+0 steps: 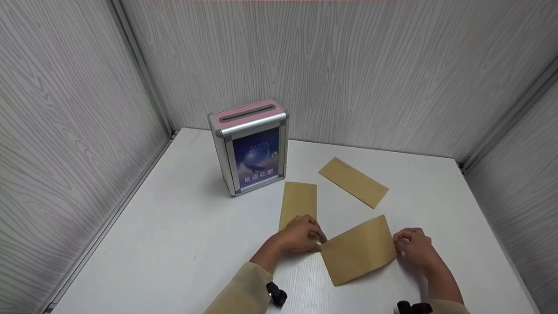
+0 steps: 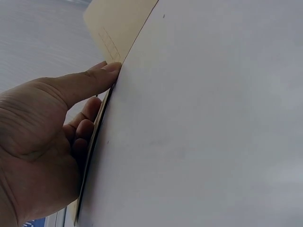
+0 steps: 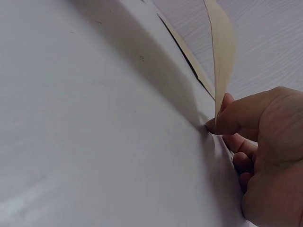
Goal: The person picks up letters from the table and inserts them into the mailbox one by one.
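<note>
A brown paper envelope (image 1: 359, 250), slightly bowed, spans the space between my two hands near the table's front. My left hand (image 1: 301, 235) pinches its left corner between thumb and fingers; in the left wrist view, the thumb (image 2: 92, 81) lies on the paper by some printed boxes. At the opposite edge, my right hand (image 1: 414, 248) pinches the paper, and the right wrist view shows this side curving up off the table from the fingertips (image 3: 215, 125). A second brown envelope (image 1: 300, 198) lies flat, partly hidden under my left hand. Farther back right rests a third envelope (image 1: 354, 182).
An upright box (image 1: 256, 148) with a pink slotted top, metal edges and a blue picture front stands at the back left of the white table (image 1: 174, 235). Wood-grain panels (image 1: 348, 69) enclose the table at the back and both sides.
</note>
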Motion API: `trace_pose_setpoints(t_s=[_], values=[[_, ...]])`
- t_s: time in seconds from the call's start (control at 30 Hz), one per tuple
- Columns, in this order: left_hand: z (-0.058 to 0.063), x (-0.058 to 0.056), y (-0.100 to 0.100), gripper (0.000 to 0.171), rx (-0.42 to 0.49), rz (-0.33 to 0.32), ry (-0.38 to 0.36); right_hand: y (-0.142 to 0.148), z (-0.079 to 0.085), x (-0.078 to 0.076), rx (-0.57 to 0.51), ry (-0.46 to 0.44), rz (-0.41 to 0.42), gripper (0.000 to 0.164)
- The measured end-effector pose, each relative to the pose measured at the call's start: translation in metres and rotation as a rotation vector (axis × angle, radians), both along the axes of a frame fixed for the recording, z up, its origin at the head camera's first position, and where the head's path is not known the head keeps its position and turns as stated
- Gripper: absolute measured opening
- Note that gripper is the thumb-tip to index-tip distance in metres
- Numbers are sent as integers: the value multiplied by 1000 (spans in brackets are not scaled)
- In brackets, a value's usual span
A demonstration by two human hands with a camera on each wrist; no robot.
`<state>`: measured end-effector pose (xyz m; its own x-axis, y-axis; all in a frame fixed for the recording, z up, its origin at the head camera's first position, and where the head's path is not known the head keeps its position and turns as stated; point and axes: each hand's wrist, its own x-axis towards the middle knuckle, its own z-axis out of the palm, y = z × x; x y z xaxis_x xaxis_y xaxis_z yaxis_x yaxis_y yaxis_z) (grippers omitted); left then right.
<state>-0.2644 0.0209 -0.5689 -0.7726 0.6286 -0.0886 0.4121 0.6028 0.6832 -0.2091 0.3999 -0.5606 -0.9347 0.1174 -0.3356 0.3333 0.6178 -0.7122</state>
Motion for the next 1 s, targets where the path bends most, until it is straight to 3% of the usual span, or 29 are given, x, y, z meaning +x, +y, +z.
trace_pose_setpoints(t_s=[0.3,0.5,0.67,0.83,1.0], values=[[3,0,1,14,-22,-1,-19,15,2,7,-273,-26,-14,24],[3,-3,-1,11,20,3,-73,19,4,12,-359,-25,-16,33],[4,-4,-2,12,33,14,-113,23,-1,12,-387,25,-5,32],[4,-5,-4,14,43,19,-145,20,-2,10,-340,-1,-47,36],[6,-14,-4,25,62,-23,-150,14,7,1,-254,-14,-69,36]])
